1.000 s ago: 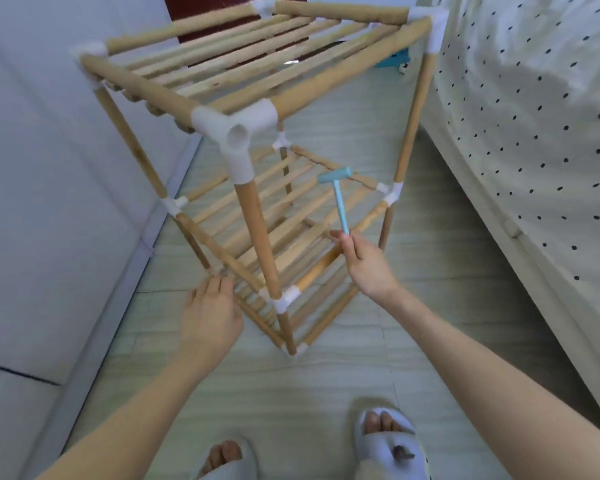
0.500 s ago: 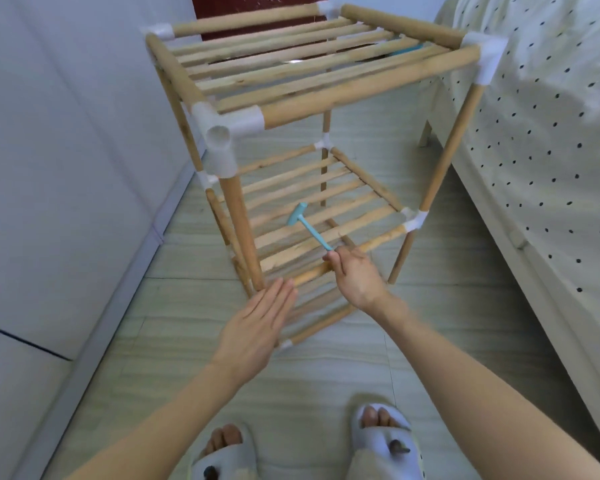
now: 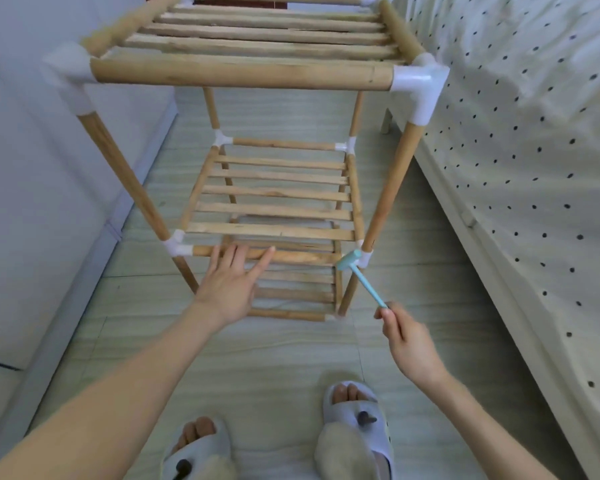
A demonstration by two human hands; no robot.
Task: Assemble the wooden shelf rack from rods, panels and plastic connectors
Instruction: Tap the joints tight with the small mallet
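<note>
The wooden shelf rack (image 3: 243, 72) stands upright on the floor, three slatted tiers joined by white plastic connectors (image 3: 417, 85). My left hand (image 3: 231, 284) is spread flat, fingers straight, reaching to the middle tier's front rod (image 3: 302, 257) and touching it. My right hand (image 3: 404, 336) pinches the handle end of a small light-blue plastic hammer (image 3: 359, 277). The hammer's head lies against the white connector at the middle tier's front right corner (image 3: 367, 258).
A bed with a dotted cream cover (image 3: 520, 161) runs along the right. A pale wall and baseboard (image 3: 42, 188) close the left side. My feet in grey slippers (image 3: 354, 431) stand on the tiled floor just in front of the rack.
The rack has turned so its front rod faces me squarely. My right hand has drawn back out of the rack, bringing the hammer head to the front right connector. My left hand reached the middle rod.
</note>
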